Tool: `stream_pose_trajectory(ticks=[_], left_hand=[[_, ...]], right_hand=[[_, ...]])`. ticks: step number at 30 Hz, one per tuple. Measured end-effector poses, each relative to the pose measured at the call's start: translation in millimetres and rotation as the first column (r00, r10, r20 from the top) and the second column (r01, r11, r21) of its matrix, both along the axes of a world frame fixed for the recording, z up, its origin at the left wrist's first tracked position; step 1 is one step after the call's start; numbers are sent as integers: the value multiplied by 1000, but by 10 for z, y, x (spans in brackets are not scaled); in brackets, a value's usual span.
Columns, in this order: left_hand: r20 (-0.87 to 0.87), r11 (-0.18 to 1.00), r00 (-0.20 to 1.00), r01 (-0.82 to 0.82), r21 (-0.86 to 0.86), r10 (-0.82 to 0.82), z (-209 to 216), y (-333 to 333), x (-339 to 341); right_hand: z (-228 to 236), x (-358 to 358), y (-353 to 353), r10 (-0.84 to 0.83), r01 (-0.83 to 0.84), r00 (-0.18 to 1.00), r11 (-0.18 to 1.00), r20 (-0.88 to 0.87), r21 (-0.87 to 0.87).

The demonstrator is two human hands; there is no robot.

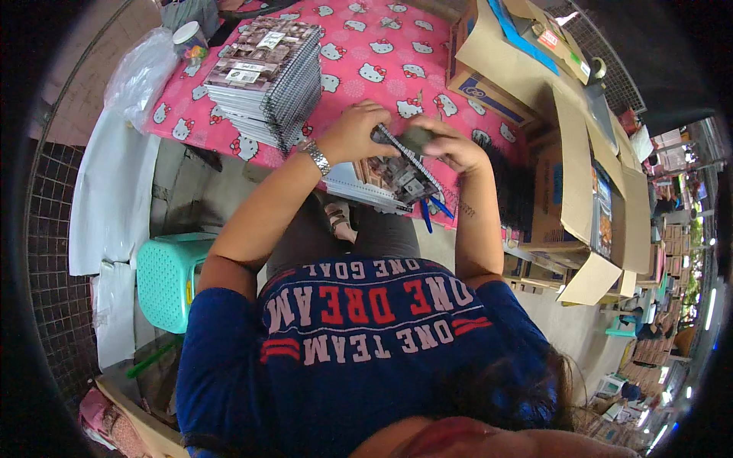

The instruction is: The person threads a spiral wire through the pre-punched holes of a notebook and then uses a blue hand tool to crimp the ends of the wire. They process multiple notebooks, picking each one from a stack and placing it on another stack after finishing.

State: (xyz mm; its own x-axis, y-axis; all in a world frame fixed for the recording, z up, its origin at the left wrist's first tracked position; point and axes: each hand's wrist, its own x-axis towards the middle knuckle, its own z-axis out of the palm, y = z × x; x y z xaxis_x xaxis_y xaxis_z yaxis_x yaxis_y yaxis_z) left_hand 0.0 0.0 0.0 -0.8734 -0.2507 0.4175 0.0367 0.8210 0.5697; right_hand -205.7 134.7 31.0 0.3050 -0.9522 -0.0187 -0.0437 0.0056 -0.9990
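Pink patterned cloth covers the surface [370, 49], where a stack of spiral notebooks [263, 91] stands beyond the left forearm. Near its front edge, the left hand [357, 131] has its grip closed on the coil end of a dark-covered notebook [408, 180]. Beside that coil, the right hand [452, 146] curls its fingers; whether they grasp anything, I cannot tell. Blue pens [437, 207] lie just beside.

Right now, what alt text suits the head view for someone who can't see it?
A person's left hand holds a spiral notebook over a pink cartoon-cat tablecloth, the right hand near the notebook's coil. A notebook stack stands left, cardboard boxes right.
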Motion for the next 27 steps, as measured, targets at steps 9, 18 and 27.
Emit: stream_pose_trajectory(ticks=[9, 18, 27], left_hand=[[-8, 994, 999, -38, 103, 39, -103, -199, 185], [54, 963, 998, -40, 267, 27, -49, -103, 207], [18, 953, 1000, -21, 302, 16, -65, -87, 176]], right_hand=[[-148, 43, -223, -92, 80, 920, 996, -380, -47], [-57, 111, -96, 74, -65, 899, 997, 431, -36], [-86, 86, -224, -120, 126, 974, 992, -191, 20]])
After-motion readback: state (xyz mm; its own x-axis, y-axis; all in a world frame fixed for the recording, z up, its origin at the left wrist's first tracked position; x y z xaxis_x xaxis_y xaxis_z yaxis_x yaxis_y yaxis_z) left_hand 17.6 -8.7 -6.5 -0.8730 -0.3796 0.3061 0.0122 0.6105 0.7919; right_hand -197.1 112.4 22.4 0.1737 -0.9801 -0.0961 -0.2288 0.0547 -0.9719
